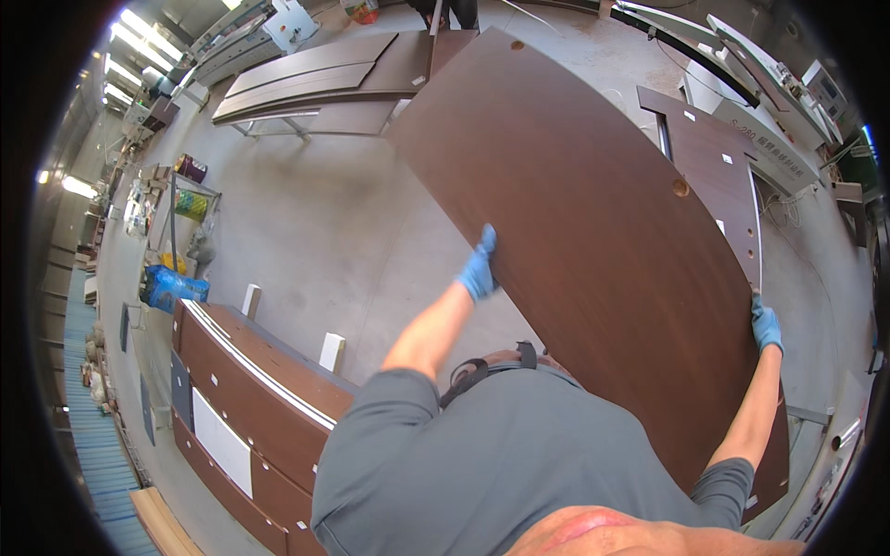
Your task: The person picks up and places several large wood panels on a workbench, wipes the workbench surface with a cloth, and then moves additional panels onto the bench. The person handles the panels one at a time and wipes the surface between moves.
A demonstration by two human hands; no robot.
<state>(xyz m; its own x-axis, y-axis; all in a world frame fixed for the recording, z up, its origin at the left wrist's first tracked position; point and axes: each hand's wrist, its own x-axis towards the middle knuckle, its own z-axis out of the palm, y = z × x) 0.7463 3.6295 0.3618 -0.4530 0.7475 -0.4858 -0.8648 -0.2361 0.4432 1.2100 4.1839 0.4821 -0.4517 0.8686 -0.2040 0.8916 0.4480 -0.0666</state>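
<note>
A large dark brown wood panel (593,250) stretches from beside my body toward the far side, tilted across the view. It has round holes near its right and far edges. My left hand (479,267), in a blue glove, grips the panel's left edge, its fingers partly hidden by the board. At the right edge my right hand (766,324), also blue-gloved, is wrapped round the rim, with some fingers hidden underneath. Below the panel's right side lies another brown board (709,148) with small white labels.
More brown panels (306,69) rest on a metal stand at the far left. A stack of brown boards (260,371) lies to my left, near white blocks (332,352). A machine (769,139) stands at the far right. Someone's dark-clothed legs (454,13) show at the far edge.
</note>
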